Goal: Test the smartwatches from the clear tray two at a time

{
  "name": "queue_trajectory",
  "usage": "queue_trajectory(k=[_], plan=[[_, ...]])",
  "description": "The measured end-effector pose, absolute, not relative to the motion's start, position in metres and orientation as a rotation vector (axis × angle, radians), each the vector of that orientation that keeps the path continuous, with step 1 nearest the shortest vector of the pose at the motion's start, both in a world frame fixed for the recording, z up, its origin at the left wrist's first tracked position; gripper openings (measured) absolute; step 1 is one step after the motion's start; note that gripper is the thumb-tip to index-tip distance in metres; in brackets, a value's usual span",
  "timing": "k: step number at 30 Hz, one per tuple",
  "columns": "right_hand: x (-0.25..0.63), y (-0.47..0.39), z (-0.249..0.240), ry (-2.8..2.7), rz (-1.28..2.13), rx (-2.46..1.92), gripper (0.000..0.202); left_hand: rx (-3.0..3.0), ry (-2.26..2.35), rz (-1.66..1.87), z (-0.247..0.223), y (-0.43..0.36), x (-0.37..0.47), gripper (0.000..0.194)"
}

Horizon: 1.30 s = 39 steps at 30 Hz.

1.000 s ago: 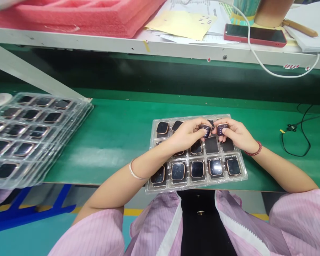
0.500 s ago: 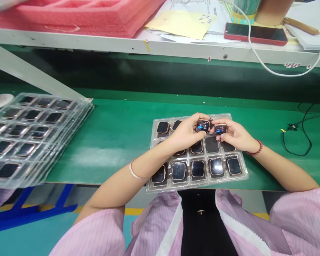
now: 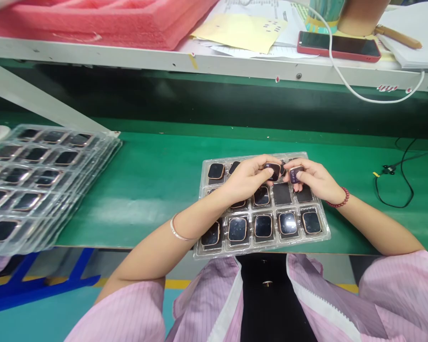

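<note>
Currently, left hand (image 3: 249, 176): clamped on left watch (image 3: 276, 171), thumb over screen.
Right hand (image 3: 316, 180): pinching right watch (image 3: 293, 175), thumb on glass; hands near each other.
Watch spots: both between the hands, above far part of clear tray (image 3: 262, 245).
Tray: below hands, on green worktop (image 3: 157, 166); dark pads (image 3: 282, 194) show in pockets just nearer than fingertips.
Slip risk: glossy bodies, thumb-and-finger grip; a sliding thumb could drop one onto tray watches (image 3: 263, 225).
Bump risk: hands so close, watches might knock and scuff.
Tray risk: near-left corner seems past worktop edge; a forearm nudge could tip it.
Screens: both face up toward wearer, slightly tilted.
Long axis: held pair, cannot tell under thumbs; near-row tray watches, roughly away from wearer.
Left of hands: tray stack (image 3: 91, 173), well apart.
Right of hands: black cable (image 3: 389, 169).
</note>
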State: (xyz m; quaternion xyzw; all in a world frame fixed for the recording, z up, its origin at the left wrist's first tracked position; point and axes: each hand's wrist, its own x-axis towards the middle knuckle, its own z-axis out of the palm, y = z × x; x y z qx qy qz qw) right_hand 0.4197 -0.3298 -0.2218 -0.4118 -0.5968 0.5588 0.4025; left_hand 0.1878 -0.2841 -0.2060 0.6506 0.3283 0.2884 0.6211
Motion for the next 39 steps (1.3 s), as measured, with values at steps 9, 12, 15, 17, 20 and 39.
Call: queue_trajectory(k=[9, 12, 15, 17, 20, 39], plan=[[0.4198, -0.3297, -0.2246, -1.576, 1.326, -1.023, 0.04, 1.55, 0.686, 0.733, -0.2136, -0.2825, 0.189, 0.039], [0.42, -0.3301, -0.2246, -1.589, 1.319, -1.021, 0.043, 1.571, 0.676, 0.72, -0.2124, -0.2832, 0.1887, 0.037], [0.4202, -0.3303, -0.2241, -1.58, 1.315, -1.002, 0.043, 1.616, 0.716, 0.728, -0.209, -0.2845, 0.1883, 0.038], [0.4202, -0.33, -0.2243, -1.568, 1.331, -0.996, 0.035, 1.591, 0.732, 0.709, -0.2077, -0.2848, 0.1884, 0.034], [0.4201, -0.3294, -0.2247, -1.548, 1.369, -1.019, 0.025, 1.524, 0.731, 0.677, -0.2078, -0.2847, 0.1889, 0.03], [0.4197, -0.3293, -0.2255, -1.532, 1.399, -1.023, 0.022, 1.544, 0.759, 0.687, -0.2108, -0.2844, 0.1903, 0.03]])
